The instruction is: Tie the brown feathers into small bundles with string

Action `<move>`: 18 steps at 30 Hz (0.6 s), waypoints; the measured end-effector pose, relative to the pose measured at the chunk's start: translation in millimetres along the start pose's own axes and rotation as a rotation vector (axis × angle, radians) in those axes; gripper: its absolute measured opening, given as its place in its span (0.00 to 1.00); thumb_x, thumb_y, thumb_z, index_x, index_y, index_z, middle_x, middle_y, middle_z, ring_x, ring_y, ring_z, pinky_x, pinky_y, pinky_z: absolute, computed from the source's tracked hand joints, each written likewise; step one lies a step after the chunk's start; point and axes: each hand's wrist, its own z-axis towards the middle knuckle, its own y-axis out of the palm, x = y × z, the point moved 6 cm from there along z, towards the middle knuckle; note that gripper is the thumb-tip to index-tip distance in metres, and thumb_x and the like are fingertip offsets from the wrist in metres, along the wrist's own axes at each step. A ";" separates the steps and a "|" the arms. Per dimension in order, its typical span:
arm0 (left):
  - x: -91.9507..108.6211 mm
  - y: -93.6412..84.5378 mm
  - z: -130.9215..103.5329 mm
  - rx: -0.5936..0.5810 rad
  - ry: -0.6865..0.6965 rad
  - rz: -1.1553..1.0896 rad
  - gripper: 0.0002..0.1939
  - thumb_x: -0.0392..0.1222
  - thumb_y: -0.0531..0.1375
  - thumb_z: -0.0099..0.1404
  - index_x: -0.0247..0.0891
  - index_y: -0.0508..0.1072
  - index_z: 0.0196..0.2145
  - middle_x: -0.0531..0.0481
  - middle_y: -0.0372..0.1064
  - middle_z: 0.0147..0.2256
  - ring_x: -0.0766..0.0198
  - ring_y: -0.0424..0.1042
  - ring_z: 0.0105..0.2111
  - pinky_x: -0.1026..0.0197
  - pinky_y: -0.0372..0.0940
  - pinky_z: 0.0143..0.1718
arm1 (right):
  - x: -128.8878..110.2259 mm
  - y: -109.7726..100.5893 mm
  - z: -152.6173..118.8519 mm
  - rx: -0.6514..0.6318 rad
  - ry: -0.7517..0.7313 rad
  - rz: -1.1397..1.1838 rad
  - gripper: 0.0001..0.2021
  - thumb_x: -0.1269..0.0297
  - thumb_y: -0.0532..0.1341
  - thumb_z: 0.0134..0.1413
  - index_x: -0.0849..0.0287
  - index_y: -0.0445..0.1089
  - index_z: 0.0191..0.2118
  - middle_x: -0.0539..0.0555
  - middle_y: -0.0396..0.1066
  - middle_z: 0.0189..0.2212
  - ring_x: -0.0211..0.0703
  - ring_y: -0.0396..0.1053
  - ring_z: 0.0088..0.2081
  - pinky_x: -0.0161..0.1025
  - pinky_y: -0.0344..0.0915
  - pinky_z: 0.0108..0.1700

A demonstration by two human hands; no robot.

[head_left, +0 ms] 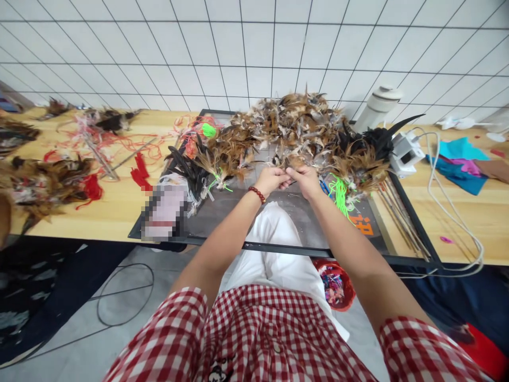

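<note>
My left hand (271, 180), with a beaded bracelet at the wrist, meets my right hand (304, 180) over the dark tray (222, 220). Fingers of both are closed in a pinch, tips nearly touching. Whatever they grip is too small or hidden to make out. Just behind them rises a big heap of brown feathers (296, 124). Bright green cords (340, 196) and a partly hidden blue item (324, 185) lie beside my right hand. To the left of my hands are black feathers (194, 172) and a brown feather bunch tied with green cord (220, 167).
A white bottle (377, 109) and a white charger (406, 154) with a cable stand at the right. Thin sticks (401, 217) cross the tray's right side. Red tassels (141, 172) and more feather bunches (43, 183) lie leftward. Below is a red basket (345, 297).
</note>
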 end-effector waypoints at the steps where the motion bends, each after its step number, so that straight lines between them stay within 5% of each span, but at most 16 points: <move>1: 8.0 -5.4 -7.9 0.035 0.034 0.126 0.06 0.26 0.61 0.65 0.28 0.77 0.31 0.47 0.77 0.29 0.72 0.70 0.26 0.62 0.69 0.37 | -0.7 -2.7 1.3 0.039 -0.009 0.031 0.32 0.33 0.77 0.22 0.56 0.65 0.16 0.44 0.61 0.15 0.32 0.56 0.22 0.37 0.55 0.28; 2: 22.0 -16.2 -22.3 0.134 0.147 0.272 0.07 0.22 0.64 0.60 0.28 0.79 0.35 0.44 0.79 0.35 0.71 0.71 0.31 0.61 0.69 0.43 | -1.1 -5.9 2.7 0.085 -0.013 0.072 0.33 0.34 0.78 0.21 0.56 0.63 0.15 0.44 0.60 0.15 0.31 0.53 0.22 0.36 0.53 0.27; 4: 56.0 -39.0 -76.8 0.308 0.584 0.434 0.20 0.23 0.67 0.57 0.31 0.80 0.48 0.39 0.77 0.50 0.67 0.72 0.46 0.57 0.64 0.58 | -0.3 -10.9 5.2 0.153 0.011 0.161 0.33 0.36 0.79 0.18 0.56 0.63 0.17 0.44 0.63 0.16 0.29 0.49 0.21 0.36 0.49 0.26; 5: 62.2 -52.8 -112.7 0.357 0.759 0.422 0.13 0.27 0.67 0.60 0.33 0.81 0.43 0.41 0.78 0.46 0.65 0.72 0.46 0.57 0.65 0.56 | 0.6 -12.2 6.1 0.171 0.035 0.199 0.33 0.38 0.80 0.16 0.56 0.64 0.18 0.45 0.67 0.18 0.29 0.48 0.22 0.36 0.48 0.25; 6: 56.9 -65.8 -146.9 0.299 0.849 0.335 0.04 0.32 0.66 0.64 0.36 0.81 0.36 0.45 0.78 0.38 0.66 0.73 0.41 0.59 0.67 0.50 | 1.2 -12.8 6.7 0.179 0.056 0.231 0.32 0.39 0.80 0.14 0.56 0.66 0.19 0.46 0.71 0.21 0.28 0.48 0.22 0.35 0.48 0.25; 7: 39.3 -73.2 -175.9 0.085 0.832 0.208 0.04 0.36 0.65 0.66 0.38 0.80 0.32 0.49 0.77 0.33 0.67 0.73 0.36 0.61 0.68 0.43 | 1.5 -13.0 7.0 0.183 0.072 0.260 0.31 0.41 0.81 0.13 0.56 0.68 0.20 0.47 0.74 0.23 0.28 0.49 0.22 0.35 0.48 0.25; 8: 7.9 -73.6 -201.3 -0.227 0.686 0.095 0.10 0.41 0.66 0.67 0.39 0.79 0.27 0.50 0.76 0.28 0.68 0.73 0.30 0.63 0.68 0.36 | 1.5 -13.0 7.1 0.187 0.080 0.284 0.31 0.42 0.81 0.13 0.57 0.69 0.21 0.48 0.75 0.24 0.27 0.49 0.22 0.35 0.48 0.25; 9: -39.7 -70.6 -225.1 -0.515 0.386 0.053 0.14 0.49 0.67 0.65 0.39 0.80 0.27 0.49 0.77 0.26 0.66 0.73 0.26 0.62 0.67 0.32 | 1.5 -12.7 7.1 0.188 0.085 0.302 0.31 0.43 0.81 0.12 0.57 0.71 0.22 0.48 0.75 0.25 0.27 0.49 0.22 0.35 0.49 0.25; 10: -95.1 -74.6 -246.8 -0.616 0.067 0.060 0.19 0.57 0.67 0.63 0.37 0.81 0.28 0.46 0.77 0.26 0.63 0.74 0.25 0.61 0.67 0.29 | 1.6 -12.3 7.1 0.187 0.088 0.315 0.30 0.43 0.82 0.12 0.57 0.71 0.22 0.47 0.75 0.24 0.27 0.49 0.21 0.34 0.49 0.25; 11: -151.2 -89.2 -261.1 -0.468 -0.190 0.117 0.23 0.62 0.67 0.59 0.36 0.80 0.28 0.45 0.76 0.26 0.63 0.72 0.24 0.61 0.66 0.27 | 1.8 -11.9 7.2 0.185 0.088 0.322 0.30 0.44 0.82 0.12 0.57 0.72 0.22 0.47 0.74 0.23 0.26 0.49 0.21 0.34 0.48 0.25; 12: -202.4 -110.5 -272.1 -0.181 -0.356 0.220 0.24 0.64 0.64 0.59 0.36 0.78 0.27 0.45 0.76 0.26 0.63 0.71 0.24 0.61 0.65 0.27 | 2.0 -11.6 7.3 0.183 0.085 0.326 0.30 0.44 0.82 0.13 0.57 0.72 0.22 0.46 0.73 0.22 0.26 0.49 0.21 0.34 0.48 0.24; 13: -247.4 -128.6 -285.0 0.063 -0.496 0.374 0.21 0.59 0.61 0.62 0.36 0.77 0.29 0.43 0.77 0.30 0.61 0.74 0.28 0.61 0.66 0.30 | 2.4 -11.5 7.5 0.182 0.082 0.328 0.30 0.44 0.82 0.12 0.58 0.72 0.22 0.46 0.72 0.21 0.26 0.50 0.21 0.33 0.48 0.24; 14: -286.9 -138.0 -298.2 0.168 -0.648 0.547 0.15 0.52 0.61 0.61 0.36 0.77 0.28 0.41 0.78 0.32 0.58 0.76 0.32 0.59 0.69 0.33 | 2.9 -11.5 7.6 0.180 0.082 0.327 0.30 0.44 0.82 0.12 0.58 0.72 0.22 0.45 0.72 0.20 0.26 0.50 0.21 0.33 0.48 0.24; 16: -339.9 -133.8 -312.2 0.046 -0.735 0.728 0.07 0.40 0.59 0.59 0.37 0.76 0.28 0.40 0.81 0.37 0.55 0.79 0.41 0.59 0.71 0.44 | 4.1 -12.2 7.8 0.178 0.085 0.327 0.30 0.45 0.82 0.12 0.58 0.72 0.22 0.46 0.74 0.21 0.26 0.51 0.21 0.32 0.48 0.24; 18: -358.8 -129.0 -321.4 -0.036 -0.730 0.744 0.11 0.35 0.54 0.60 0.38 0.77 0.30 0.40 0.83 0.41 0.56 0.80 0.46 0.60 0.71 0.49 | 4.5 -12.9 7.9 0.165 0.080 0.324 0.30 0.45 0.83 0.14 0.58 0.72 0.22 0.48 0.75 0.23 0.26 0.51 0.21 0.33 0.48 0.24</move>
